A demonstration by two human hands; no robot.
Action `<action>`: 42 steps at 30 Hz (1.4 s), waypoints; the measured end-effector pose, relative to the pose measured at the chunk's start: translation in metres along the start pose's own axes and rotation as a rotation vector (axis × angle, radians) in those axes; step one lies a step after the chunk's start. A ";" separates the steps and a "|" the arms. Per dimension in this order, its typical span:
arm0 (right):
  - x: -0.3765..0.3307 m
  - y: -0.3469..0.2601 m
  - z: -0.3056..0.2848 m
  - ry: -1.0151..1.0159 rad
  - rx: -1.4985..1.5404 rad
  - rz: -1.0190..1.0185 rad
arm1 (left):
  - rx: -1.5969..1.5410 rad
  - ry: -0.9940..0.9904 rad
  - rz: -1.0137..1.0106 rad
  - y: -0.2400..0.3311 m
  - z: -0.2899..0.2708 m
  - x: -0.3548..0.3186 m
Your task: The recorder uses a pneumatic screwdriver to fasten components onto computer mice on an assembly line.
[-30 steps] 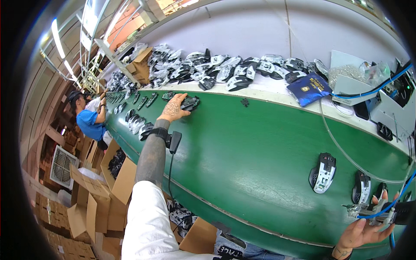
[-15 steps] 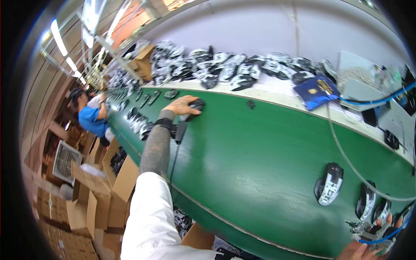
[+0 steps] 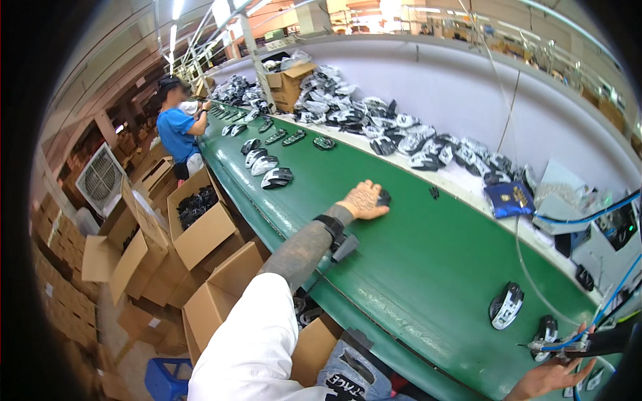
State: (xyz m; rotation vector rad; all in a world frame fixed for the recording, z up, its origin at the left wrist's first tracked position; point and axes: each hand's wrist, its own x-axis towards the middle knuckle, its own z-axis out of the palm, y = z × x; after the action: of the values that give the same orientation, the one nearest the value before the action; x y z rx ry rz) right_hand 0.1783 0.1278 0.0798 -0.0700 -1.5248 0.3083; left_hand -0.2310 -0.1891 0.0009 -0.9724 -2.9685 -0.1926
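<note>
My left hand (image 3: 362, 201) rests over a dark computer mouse (image 3: 384, 198) in the middle of the green bench, its fingers curled round the shell, which they mostly hide. A black strap with a small box (image 3: 341, 242) sits on that wrist. At the lower right, my right hand (image 3: 550, 376) is closed round a metal air tool (image 3: 568, 345) with a blue hose. Just left of the tool lies a black-and-white mouse body (image 3: 507, 306), and another mouse body (image 3: 547, 327) is right beside it. More parts under the right hand are partly hidden.
Several mouse shells (image 3: 276, 178) and boards (image 3: 294, 138) line the far left of the green bench (image 3: 414, 267). A white ledge holds piled shells (image 3: 414, 139) and a blue packet (image 3: 509, 199). Cardboard boxes (image 3: 204, 220) stand left; a person in blue (image 3: 177, 134) works beyond.
The view has swung left and up. My left hand has slid the mouse rightward along the bench, away from the row of shells. My right hand stays at the metal tool.
</note>
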 end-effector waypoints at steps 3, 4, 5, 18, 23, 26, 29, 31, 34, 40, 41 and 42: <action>0.039 -0.029 -0.005 0.018 0.315 0.411 | -0.120 -0.038 0.042 0.055 -0.004 -0.020; 0.045 -0.036 -0.009 0.014 0.409 0.551 | -0.308 -0.003 0.083 0.081 -0.006 -0.028; 0.045 -0.027 -0.017 0.006 0.416 0.541 | -0.549 -0.001 0.138 0.102 -0.012 -0.035; 0.054 -0.032 0.029 -0.184 1.099 0.757 | -2.395 -0.405 -0.114 0.255 0.018 -0.072; 0.080 -0.019 0.033 -0.116 1.155 0.652 | -2.377 -0.491 -0.005 0.277 0.011 -0.066; 0.091 -0.010 0.035 -0.047 1.160 0.566 | -2.385 -0.548 0.012 0.287 0.015 -0.071; 0.087 -0.004 0.039 -0.049 1.145 0.517 | -2.391 -0.615 0.040 0.287 0.013 -0.076; 0.084 -0.001 0.042 -0.062 1.135 0.501 | -2.402 -0.664 0.061 0.287 0.011 -0.080; 0.081 0.004 0.046 -0.150 1.194 0.481 | -2.387 -0.703 0.049 0.286 0.009 -0.084; 0.079 0.005 0.046 -0.086 1.112 0.501 | -2.385 -0.746 0.031 0.289 0.010 -0.087; 0.080 0.005 0.047 -0.091 1.113 0.502 | -2.392 -0.751 0.038 0.290 0.009 -0.088; 0.080 0.004 0.048 -0.100 1.144 0.518 | -2.399 -0.756 0.041 0.289 0.008 -0.089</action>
State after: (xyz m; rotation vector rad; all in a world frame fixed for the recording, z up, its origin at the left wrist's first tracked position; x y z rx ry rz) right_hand 0.1311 0.1443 0.1587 0.4664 -1.2125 1.5640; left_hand 0.0118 -0.0093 0.0212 -0.6890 -1.2025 -4.0784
